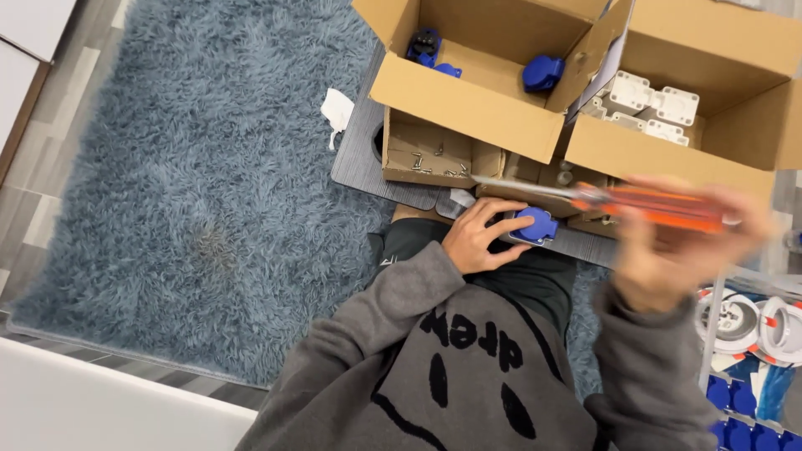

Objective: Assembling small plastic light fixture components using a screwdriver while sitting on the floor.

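Rug: shaggy grey-blue pile rug (192, 175) fills the left side; a crumpled white scrap of paper (337, 109) lies at its edge beside the dark grey board (357, 163)
Screw tray: shallow brown cardboard tray (434, 155) on the board; small metal screws (434, 160) scattered inside
Left box: open brown cardboard box (468, 104) behind the tray; blue plastic socket parts (543, 73) lie within
Left hand: left hand (480, 235) reaches forward from a grey sleeve, palm down, wrist bent; fingers curl around and press on the round blue plastic socket housing (535, 225); grip closed on it
Socket housing: rounded, glossy blue, sitting on the near edge of the board, just ahead of the person's lap; partly covered by fingertips
Right hand: right hand (677, 250) raised above the board, blurred; closed around the orange-handled screwdriver (643, 206); metal shaft points left, above the socket housing and apart from it
Right box: open brown cardboard box (668, 146) holding white plastic square casings (652, 104)
Far right: white round fittings (752, 321) and more blue pieces (735, 409) beside the right sleeve
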